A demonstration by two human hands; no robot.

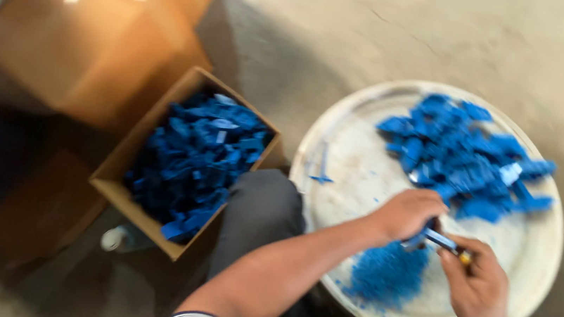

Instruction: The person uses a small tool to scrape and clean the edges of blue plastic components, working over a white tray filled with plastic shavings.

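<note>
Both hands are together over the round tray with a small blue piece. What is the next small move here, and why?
Probably keep trimming, so the bits drop onto the blue shavings below. The left hand grips a blue piece and the right hand holds a small tool against it, above the tray. The frame is blurred, so the tool's kind is unclear.

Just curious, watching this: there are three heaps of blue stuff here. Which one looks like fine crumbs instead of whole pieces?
The small heap of blue crumbs on the round tray, right below the hands. The tray's far pile and the cardboard box hold chunky pieces.
</note>
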